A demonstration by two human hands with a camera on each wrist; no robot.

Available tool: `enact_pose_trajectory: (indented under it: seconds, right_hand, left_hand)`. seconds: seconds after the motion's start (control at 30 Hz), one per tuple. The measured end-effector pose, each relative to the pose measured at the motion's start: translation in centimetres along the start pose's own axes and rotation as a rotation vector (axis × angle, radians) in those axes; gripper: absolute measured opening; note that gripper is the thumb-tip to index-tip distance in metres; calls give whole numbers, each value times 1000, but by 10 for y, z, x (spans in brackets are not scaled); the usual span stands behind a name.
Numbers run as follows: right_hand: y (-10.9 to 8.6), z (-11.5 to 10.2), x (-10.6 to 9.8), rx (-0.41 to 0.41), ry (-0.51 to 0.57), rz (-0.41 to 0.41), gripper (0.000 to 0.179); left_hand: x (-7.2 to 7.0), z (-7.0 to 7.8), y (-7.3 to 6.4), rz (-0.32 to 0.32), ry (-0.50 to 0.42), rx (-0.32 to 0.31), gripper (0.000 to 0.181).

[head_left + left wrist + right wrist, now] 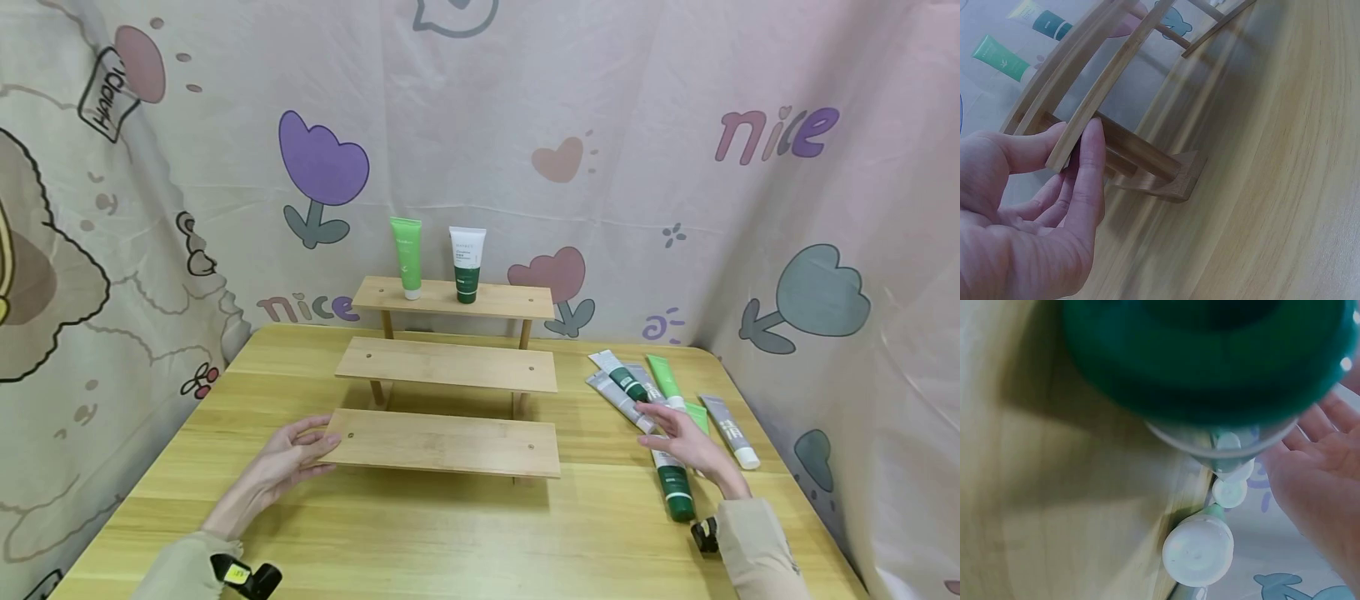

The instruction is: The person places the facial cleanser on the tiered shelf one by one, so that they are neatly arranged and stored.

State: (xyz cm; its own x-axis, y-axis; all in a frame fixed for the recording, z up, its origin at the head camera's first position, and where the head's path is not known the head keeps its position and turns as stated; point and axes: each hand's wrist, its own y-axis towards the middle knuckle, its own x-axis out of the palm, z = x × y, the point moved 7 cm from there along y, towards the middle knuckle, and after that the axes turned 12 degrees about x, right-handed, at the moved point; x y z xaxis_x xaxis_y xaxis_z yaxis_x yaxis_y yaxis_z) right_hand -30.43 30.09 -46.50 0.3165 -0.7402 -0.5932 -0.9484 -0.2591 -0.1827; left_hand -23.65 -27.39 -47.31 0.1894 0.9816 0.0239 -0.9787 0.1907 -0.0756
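My left hand [279,468] pinches the left end of the lowest board of a three-tier wooden display stand [442,440]; in the left wrist view the thumb lies on one face of that board [1107,81] and fingers on the other. My right hand [688,442] is over a pile of squeeze tubes at the right, fingers loosely extended. Under it lies a white tube with a dark green cap [677,492], large and blurred in the right wrist view. Whether the fingertips touch a tube cannot be told. A light green tube [408,258] and a white-and-green tube [467,262] stand upright on the top tier.
Beside the right hand lie a grey tube [729,429], a light green tube [663,379], another white-and-green tube [618,373] and a grey tube [618,402]. The wooden table [420,550] meets a patterned cloth [637,100] at its back and sides.
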Motion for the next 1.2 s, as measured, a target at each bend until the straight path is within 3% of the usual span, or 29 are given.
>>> enact_pose_trajectory:
  seconds: [0.67, 1.2]
  right_hand:
    - [5, 1, 6, 40, -54, -30, 59]
    - [6, -1, 5, 34, -85, 5, 50]
  left_hand:
    - [1, 0, -1, 9, -5, -2, 77]
    - [-1, -1, -1, 5, 12, 6, 78]
